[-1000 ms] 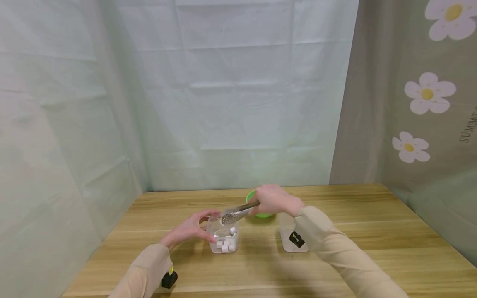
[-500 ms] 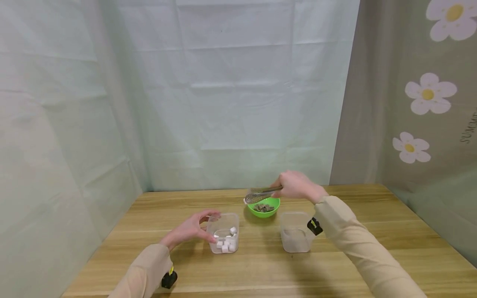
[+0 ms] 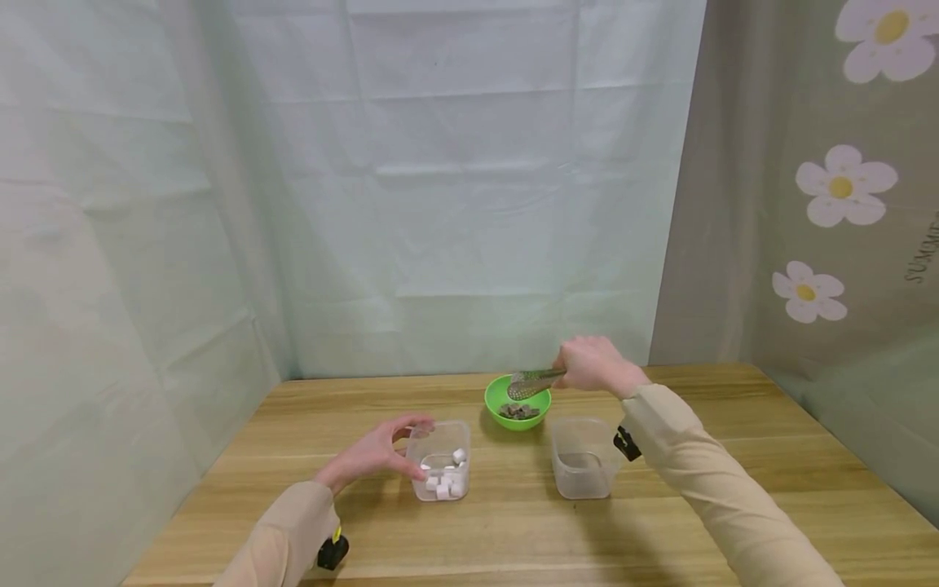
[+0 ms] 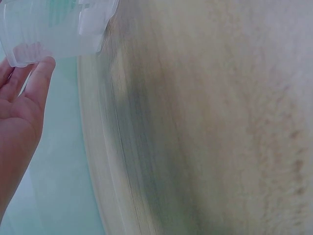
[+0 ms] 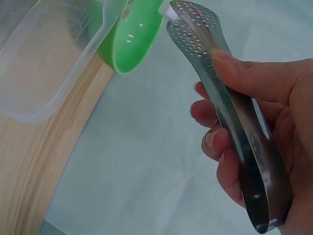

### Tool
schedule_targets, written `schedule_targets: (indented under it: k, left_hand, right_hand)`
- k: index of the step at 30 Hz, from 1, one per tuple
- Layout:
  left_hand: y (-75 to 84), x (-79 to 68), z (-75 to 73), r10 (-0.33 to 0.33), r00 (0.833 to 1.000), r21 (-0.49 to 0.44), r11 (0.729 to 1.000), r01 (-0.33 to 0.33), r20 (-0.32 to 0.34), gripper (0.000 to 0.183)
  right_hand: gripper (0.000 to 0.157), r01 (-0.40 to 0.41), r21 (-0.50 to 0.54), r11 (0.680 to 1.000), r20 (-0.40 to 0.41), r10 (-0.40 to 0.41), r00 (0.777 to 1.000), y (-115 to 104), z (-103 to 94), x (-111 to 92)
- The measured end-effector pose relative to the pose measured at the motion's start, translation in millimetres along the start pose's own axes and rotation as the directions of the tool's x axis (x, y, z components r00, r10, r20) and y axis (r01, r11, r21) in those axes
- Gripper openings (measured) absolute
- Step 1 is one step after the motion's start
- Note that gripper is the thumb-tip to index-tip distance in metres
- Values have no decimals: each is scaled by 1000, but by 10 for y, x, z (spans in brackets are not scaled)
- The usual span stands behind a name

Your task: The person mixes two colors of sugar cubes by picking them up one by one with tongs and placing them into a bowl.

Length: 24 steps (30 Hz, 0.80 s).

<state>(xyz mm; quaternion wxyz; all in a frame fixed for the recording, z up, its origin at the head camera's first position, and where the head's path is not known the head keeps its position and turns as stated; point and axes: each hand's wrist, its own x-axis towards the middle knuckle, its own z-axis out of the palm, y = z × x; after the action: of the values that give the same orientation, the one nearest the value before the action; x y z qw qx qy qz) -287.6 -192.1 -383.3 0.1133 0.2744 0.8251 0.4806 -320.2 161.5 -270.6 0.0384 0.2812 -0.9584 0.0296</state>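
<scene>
Over the past second, a pair of silver metal tongs with perforated heads [image 3: 530, 385] swung from above a square translucent plastic container [image 3: 446, 439] to a round lime-green bowl [image 3: 517, 424], carried by the person's right hand [image 3: 594, 364], while the left hand [image 3: 381, 447] stayed put. Nearest the camera, two beige sleeves [image 3: 286, 522] stretched in over a wood-grain table [image 3: 506, 530], a black device [image 3: 333, 552] showing at the left wrist and a second black device [image 3: 627, 444] at the right. The left hand held the container at its left side, thumb toward the viewer and fingers on the far side; small white cubes [image 3: 443, 489] lay inside, heaped toward the near wall. A matching translucent container [image 3: 582, 481] stood well apart to the right. Beyond and between the two, the bowl sat upright, a layer of grey-brown pieces [image 3: 517, 412] in its bottom. The right hand gripped the tongs, thumb on one arm and fingers curled round the other, with a small white piece [image 5: 167, 11] at their tips, seen from the right wrist. Behind hung a pale, creased curtain [image 3: 469, 204] and, at right, a taupe cloth with white daisies [image 3: 839, 186].
</scene>
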Motion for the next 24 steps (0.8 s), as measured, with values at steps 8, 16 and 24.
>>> schedule_targets:
  k: [8, 16, 24]
  left_hand:
    - [3, -13, 7, 17, 1000, -11, 1000, -17, 11, 78]
    - [24, -15, 14, 16, 1000, -4, 1000, -16, 15, 78]
    - [21, -15, 12, 18, 1000, -13, 1000, -18, 17, 78]
  right_hand:
    - [17, -4, -24, 1000, 4, 5, 1000, 6, 22, 8]
    - [27, 12, -13, 1000, 7, -11, 1000, -74, -24, 5]
    - [19, 131, -73, 989, -17, -132, 991, -395, -99, 36]
